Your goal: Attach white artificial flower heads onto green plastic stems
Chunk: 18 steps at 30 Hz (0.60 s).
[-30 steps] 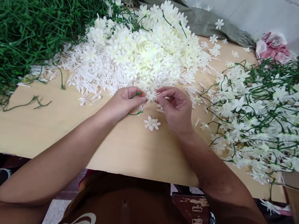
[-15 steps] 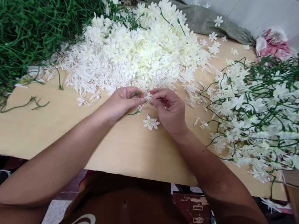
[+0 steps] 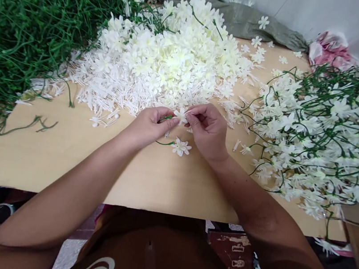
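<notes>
My left hand (image 3: 148,126) is pinched on a thin green stem (image 3: 166,117) whose lower branch carries a white flower (image 3: 181,147) lying on the wooden board (image 3: 62,153). My right hand (image 3: 209,130) is pinched on another small white flower head (image 3: 180,115), held against the stem tip between both hands. Just beyond my fingers lies a big heap of loose white flower heads (image 3: 166,60).
A mound of bare green stems (image 3: 30,27) fills the left. Finished stems with white flowers (image 3: 325,129) are piled at the right. A loose green stem (image 3: 29,124) lies on the board at the left. Grey-green cloth (image 3: 250,23) and a pink bag (image 3: 330,47) lie at the back.
Both hands stay together at the same spot; the flower head between my fingertips has shifted slightly and the stem's lower flower now shows more clearly under my hands.
</notes>
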Each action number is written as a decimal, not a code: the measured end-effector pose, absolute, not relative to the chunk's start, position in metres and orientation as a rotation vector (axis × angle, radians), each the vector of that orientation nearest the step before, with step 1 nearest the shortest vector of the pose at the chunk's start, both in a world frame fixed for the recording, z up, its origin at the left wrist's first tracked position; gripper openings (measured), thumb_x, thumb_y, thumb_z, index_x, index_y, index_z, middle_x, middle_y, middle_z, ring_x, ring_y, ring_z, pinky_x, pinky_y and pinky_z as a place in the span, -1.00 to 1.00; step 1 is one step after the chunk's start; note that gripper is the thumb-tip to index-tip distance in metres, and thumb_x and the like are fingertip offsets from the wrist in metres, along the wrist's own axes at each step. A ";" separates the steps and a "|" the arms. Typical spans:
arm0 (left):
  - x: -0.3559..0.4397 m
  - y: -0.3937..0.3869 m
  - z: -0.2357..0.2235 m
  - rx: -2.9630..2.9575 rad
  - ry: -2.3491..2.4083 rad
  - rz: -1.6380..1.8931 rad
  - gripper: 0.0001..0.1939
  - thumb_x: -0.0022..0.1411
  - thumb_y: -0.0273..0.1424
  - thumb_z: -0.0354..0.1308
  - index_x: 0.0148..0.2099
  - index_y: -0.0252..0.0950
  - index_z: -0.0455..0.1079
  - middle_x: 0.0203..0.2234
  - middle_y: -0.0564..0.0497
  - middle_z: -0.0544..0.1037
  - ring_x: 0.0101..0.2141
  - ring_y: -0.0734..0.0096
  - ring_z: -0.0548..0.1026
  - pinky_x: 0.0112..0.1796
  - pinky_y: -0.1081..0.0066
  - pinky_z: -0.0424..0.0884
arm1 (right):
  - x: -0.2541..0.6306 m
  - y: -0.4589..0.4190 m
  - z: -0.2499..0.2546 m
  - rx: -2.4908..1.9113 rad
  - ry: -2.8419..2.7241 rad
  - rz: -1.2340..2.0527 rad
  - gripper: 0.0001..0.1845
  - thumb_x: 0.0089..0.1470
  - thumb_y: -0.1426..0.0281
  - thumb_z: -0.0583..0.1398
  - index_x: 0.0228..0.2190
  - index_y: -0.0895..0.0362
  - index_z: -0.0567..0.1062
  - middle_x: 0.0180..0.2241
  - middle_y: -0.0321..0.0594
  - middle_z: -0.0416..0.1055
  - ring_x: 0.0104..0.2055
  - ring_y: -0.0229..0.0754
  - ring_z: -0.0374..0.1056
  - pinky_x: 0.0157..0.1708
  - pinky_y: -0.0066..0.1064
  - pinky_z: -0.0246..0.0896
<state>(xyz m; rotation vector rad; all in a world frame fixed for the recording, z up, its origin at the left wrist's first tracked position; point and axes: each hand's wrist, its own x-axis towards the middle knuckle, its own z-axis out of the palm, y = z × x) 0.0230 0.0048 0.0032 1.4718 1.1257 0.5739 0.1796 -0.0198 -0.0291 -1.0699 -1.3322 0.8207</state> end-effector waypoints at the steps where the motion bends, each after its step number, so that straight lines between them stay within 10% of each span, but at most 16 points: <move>1: 0.023 0.005 0.003 1.478 1.135 0.568 -0.75 0.10 -0.26 0.12 -0.50 -0.32 0.26 -0.69 0.17 0.17 -0.63 0.63 0.08 -0.58 0.49 -0.02 | 0.180 -0.020 -0.029 -1.066 -1.339 0.821 -0.84 0.05 0.32 0.23 -0.45 0.09 0.35 -0.45 -0.35 0.36 -0.47 -0.38 0.30 -0.42 -0.44 0.30; 18: 0.023 0.002 0.002 1.433 1.137 0.593 -0.80 0.10 -0.30 0.10 -0.47 -0.33 0.30 -0.70 0.17 0.19 -0.64 0.63 0.08 -0.58 0.52 -0.02 | 0.182 -0.021 -0.031 -1.049 -1.761 0.110 -0.87 0.14 0.48 0.12 -0.44 0.08 0.38 -0.31 -0.18 0.46 -0.26 -0.21 0.41 -0.23 -0.27 0.38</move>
